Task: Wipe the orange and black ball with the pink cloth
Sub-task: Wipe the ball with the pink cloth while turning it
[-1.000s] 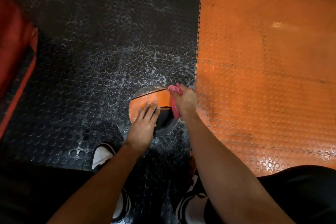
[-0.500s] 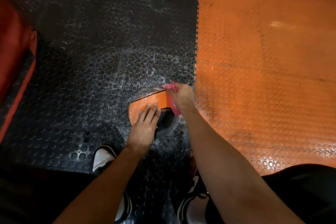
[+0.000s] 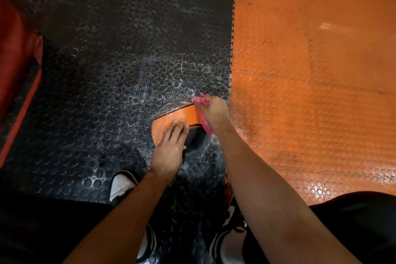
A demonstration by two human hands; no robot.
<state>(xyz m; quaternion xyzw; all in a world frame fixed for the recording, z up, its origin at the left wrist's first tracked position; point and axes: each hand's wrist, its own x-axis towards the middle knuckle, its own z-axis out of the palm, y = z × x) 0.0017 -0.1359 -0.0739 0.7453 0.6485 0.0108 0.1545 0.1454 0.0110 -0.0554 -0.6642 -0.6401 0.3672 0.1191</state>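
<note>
Both hands hide much of the ball.

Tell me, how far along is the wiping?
Midway, it seems. The right hand grips the cloth against the ball, while the left hand steadies it with flat fingers. White smears remain on the orange band, so wiping is left.
</note>
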